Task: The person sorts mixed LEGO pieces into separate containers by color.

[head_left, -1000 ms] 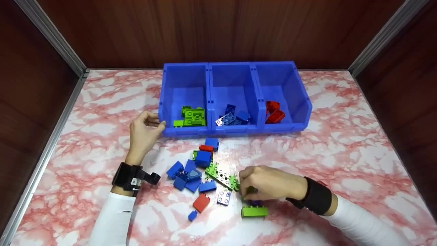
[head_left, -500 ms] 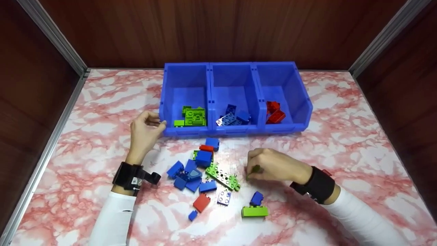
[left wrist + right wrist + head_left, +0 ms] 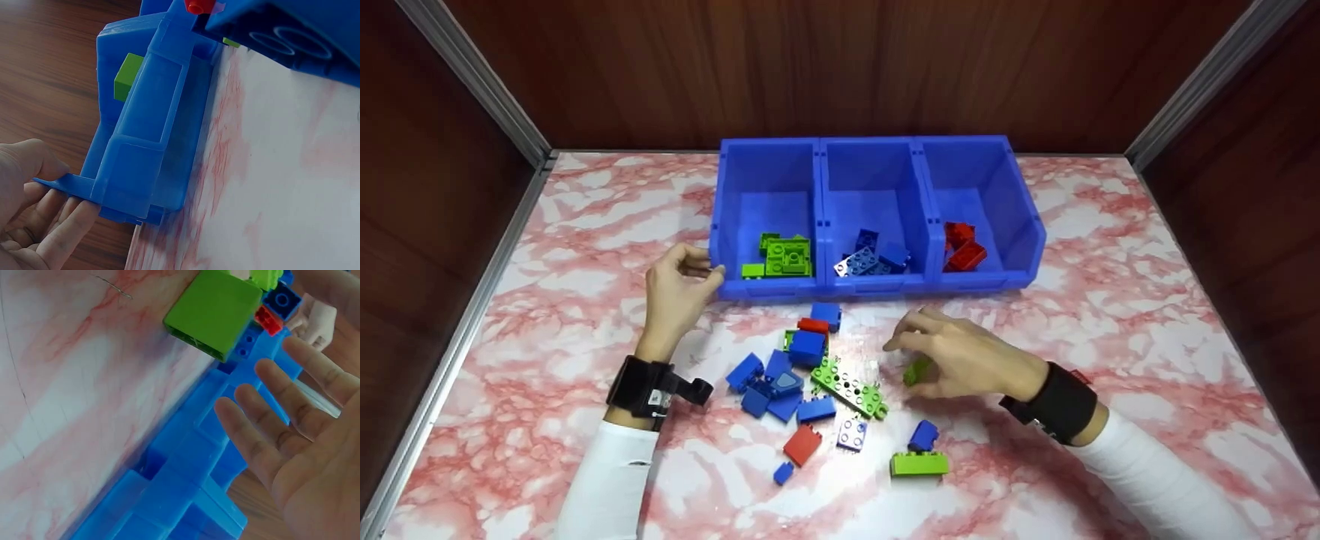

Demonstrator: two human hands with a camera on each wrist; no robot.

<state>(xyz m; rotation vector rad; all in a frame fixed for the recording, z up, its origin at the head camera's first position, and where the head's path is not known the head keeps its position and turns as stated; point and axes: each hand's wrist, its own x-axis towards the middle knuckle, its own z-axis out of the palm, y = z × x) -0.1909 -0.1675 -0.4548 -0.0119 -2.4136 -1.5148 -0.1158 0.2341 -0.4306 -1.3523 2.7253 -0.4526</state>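
Note:
In the head view my left hand (image 3: 679,296) grips the left front corner of the blue three-compartment bin (image 3: 769,290), and the left wrist view shows the thumb above its lip (image 3: 73,183) and the fingers beneath. My right hand (image 3: 971,358) is spread over the table, right of the brick pile. A green toy brick (image 3: 916,371) sits below it, partly hidden by the hand. Seen from the right wrist, the green brick (image 3: 214,315) stands apart from the extended fingers (image 3: 247,430). Left of it lies a long green studded plate (image 3: 847,386).
Several blue bricks (image 3: 784,405) and a red brick (image 3: 802,444) lie in the middle. Nearer the front are a blue brick (image 3: 924,435) and a long green brick (image 3: 919,465). The bin's compartments hold green bricks (image 3: 787,257), blue bricks (image 3: 862,261) and red bricks (image 3: 964,255).
My right hand has moved away from the long green brick toward the bin, carrying the small green brick, then spread its fingers and let it go. My left hand stays on the bin.

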